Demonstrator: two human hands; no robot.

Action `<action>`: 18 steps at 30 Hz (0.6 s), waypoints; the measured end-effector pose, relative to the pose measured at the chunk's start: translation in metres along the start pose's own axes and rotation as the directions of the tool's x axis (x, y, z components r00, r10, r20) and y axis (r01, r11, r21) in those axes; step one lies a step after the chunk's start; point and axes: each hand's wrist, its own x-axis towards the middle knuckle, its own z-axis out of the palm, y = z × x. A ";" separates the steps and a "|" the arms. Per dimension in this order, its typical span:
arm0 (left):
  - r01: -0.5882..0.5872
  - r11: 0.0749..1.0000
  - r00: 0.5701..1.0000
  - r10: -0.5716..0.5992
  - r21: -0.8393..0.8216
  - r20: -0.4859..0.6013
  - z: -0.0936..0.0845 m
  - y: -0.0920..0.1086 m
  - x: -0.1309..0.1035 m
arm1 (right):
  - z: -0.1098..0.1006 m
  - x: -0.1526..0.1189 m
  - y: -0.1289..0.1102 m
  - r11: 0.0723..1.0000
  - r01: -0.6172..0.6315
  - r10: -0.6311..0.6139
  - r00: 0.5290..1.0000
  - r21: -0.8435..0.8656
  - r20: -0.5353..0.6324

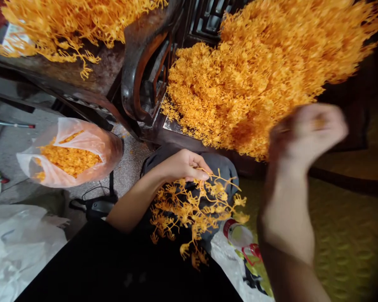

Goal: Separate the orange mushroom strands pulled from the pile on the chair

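My left hand (190, 164) is closed, thumb against fingers, on the stem of a branching orange plastic flower spray (197, 205). The spray hangs over my lap, its small frilled pieces spread along thin stems. Out to the right, my right hand (318, 130) is raised and smeared by motion. Its fingers look curled in, with a faint orange spot among them that I cannot make out. Beside and behind that hand lies a big heap of the same orange sprays (245, 84), resting on a dark wooden seat.
Another heap of orange sprays (82, 21) covers a wooden surface (103, 67) at upper left. A curved wooden armrest (132, 79) stands between the heaps. A plastic bag (110, 155) of orange pieces sits on the floor. White sacking (19, 247) lies lower left, a clear jar (241, 235) lower right.
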 end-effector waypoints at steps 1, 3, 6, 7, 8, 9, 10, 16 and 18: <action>-0.001 1.000 1.000 0.001 -0.026 -0.003 -0.001 -0.001 -0.001 | -0.006 0.011 0.003 0.986 -0.047 0.072 0.985 0.163 -0.154; -0.032 0.995 0.999 0.030 -0.095 -0.028 -0.003 -0.002 0.000 | -0.014 0.021 0.001 0.936 -0.199 0.239 0.965 0.292 -0.109; -0.108 0.980 0.993 0.098 -0.168 -0.064 -0.002 -0.002 0.004 | -0.015 0.002 -0.020 0.869 -0.439 0.404 0.896 0.228 0.183; -0.127 0.976 0.991 0.117 -0.179 -0.069 -0.001 -0.002 0.005 | -0.013 -0.009 -0.029 0.863 -0.465 0.409 0.873 0.198 0.267; -0.145 0.972 0.988 0.133 -0.186 -0.073 0.000 -0.003 0.005 | -0.012 -0.020 -0.038 0.867 -0.460 0.385 0.861 0.189 0.332; -0.162 0.969 0.986 0.150 -0.188 -0.079 0.001 -0.003 0.006 | -0.012 -0.030 -0.047 0.878 -0.435 0.341 0.861 0.199 0.377; -0.179 0.967 0.983 0.166 -0.182 -0.084 0.002 -0.005 0.006 | -0.013 -0.038 -0.057 0.889 -0.401 0.292 0.868 0.220 0.401; -0.347 0.930 0.930 0.325 -0.119 -0.169 0.006 -0.016 0.011 | -0.022 -0.057 -0.093 1.000 -0.024 0.022 0.904 -0.001 0.426; -0.409 0.905 0.892 0.370 -0.114 -0.260 0.008 -0.019 0.012 | -0.013 -0.065 -0.085 0.982 0.093 0.009 0.848 -0.167 0.529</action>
